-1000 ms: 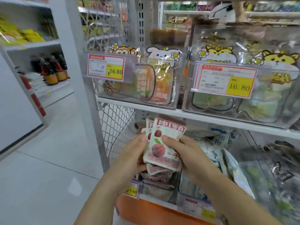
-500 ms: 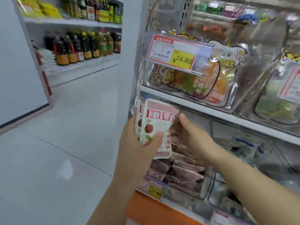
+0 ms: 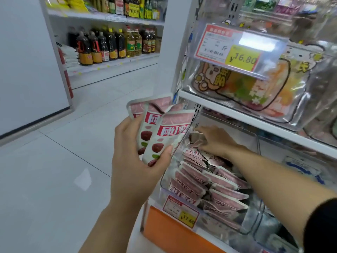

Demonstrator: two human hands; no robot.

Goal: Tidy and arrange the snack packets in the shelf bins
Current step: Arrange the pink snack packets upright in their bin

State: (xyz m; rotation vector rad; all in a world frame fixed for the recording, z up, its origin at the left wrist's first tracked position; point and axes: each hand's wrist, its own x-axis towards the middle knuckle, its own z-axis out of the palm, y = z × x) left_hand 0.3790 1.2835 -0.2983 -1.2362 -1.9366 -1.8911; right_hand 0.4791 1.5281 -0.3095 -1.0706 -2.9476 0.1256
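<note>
My left hand (image 3: 135,157) grips a fanned bunch of pink-and-white snack packets (image 3: 160,130) with red fruit printed on them, held up in front of the shelf's left end. My right hand (image 3: 213,140) reaches into the clear bin (image 3: 165,181) on the lower shelf, fingers spread on the packets at the back of the bin; I cannot see whether it grasps one. Several matching pink packets (image 3: 207,181) lie stacked in rows inside that bin, above a yellow price tag (image 3: 182,212).
The shelf above (image 3: 237,114) carries clear bins of mixed sweets behind a 16.80 price label (image 3: 237,52). A neighbouring bin with blue-white packets (image 3: 300,168) sits to the right. Bottles of oil and sauce (image 3: 109,44) line a far shelf across the tiled aisle floor (image 3: 54,161).
My right hand has let go of the held packets and gone down into the bin. My left hand now holds the bunch alone, fanned wider. The view has shifted left and closer.
</note>
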